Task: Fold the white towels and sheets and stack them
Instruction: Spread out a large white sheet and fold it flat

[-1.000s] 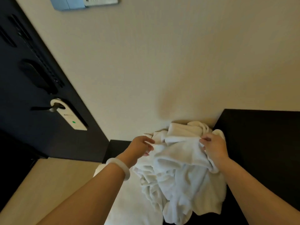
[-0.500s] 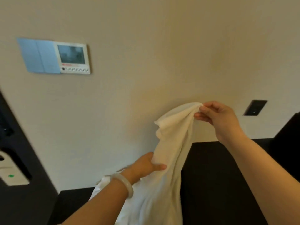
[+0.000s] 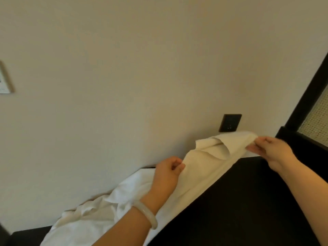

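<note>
Pinching towel (image 3: 204, 169) edge with fingers (image 3: 175, 165) of left hand (image 3: 166, 174) and right hand (image 3: 272, 151), holding it spread above bench (image 3: 248, 206) to square for folding.

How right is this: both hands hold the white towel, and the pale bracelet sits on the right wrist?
One point is wrong: in the head view the pale bracelet sits on the left wrist. The left hand and right hand hold the white towel.

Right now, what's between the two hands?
Head view: a creased stretch of the white towel, gripped by the left hand and pinched by the right hand.
</note>
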### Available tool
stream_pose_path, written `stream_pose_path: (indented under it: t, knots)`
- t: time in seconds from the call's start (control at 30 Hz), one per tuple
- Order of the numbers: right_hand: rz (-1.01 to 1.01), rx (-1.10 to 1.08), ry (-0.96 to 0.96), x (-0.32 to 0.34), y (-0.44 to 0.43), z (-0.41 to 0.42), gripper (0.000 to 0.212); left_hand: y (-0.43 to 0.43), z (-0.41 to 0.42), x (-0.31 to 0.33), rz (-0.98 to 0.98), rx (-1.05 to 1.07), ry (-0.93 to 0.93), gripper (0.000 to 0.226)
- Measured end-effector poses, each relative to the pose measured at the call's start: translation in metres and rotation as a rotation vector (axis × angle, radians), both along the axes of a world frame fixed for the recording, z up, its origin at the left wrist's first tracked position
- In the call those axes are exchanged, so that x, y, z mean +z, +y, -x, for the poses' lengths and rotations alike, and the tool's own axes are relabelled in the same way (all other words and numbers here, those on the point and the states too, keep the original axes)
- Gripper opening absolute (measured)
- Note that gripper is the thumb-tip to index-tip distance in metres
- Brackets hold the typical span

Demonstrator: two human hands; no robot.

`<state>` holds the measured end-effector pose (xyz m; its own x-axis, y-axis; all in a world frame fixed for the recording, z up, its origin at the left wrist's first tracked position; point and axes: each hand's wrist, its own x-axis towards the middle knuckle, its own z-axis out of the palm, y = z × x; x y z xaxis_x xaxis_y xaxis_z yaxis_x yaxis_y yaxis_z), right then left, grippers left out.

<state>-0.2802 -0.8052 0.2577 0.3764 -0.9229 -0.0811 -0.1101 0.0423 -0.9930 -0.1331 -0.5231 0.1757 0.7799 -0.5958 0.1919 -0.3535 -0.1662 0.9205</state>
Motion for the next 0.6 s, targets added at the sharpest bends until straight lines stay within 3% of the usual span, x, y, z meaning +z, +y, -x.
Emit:
stream_pose_path:
  t: [0.1, 0.2, 0.33, 0.4, 0.47, 0.6]
  knots:
    - [-0.015, 0.012, 0.433, -0.074, -0.030, 0.028, 0.023, -0.055, 0.048, -0.038, -0.211, -0.107, -0.074, 0.011]
    - [0.301, 0.156, 0.762, -0.131, -0.015, 0.039, 0.029, -0.077, 0.089, -0.089, -0.502, -0.211, -0.188, 0.021]
    - [0.387, 0.781, 0.680, -0.169, 0.048, 0.025, 0.048, -0.046, 0.102, -0.121, -0.598, -0.175, -0.434, 0.040]
    - [0.532, 1.029, 0.733, -0.181, 0.068, 0.011, 0.061, -0.020, 0.091, -0.124, -0.659, -0.073, -0.474, 0.040]
    - [0.660, 1.072, 0.768, -0.182, 0.074, -0.002, 0.055, 0.007, 0.072, -0.123, -0.739, 0.006, -0.482, 0.036]
    - [0.718, 0.941, 0.830, -0.171, 0.061, -0.014, 0.010, 0.046, 0.032, -0.120, -0.850, 0.060, -0.516, 0.038]
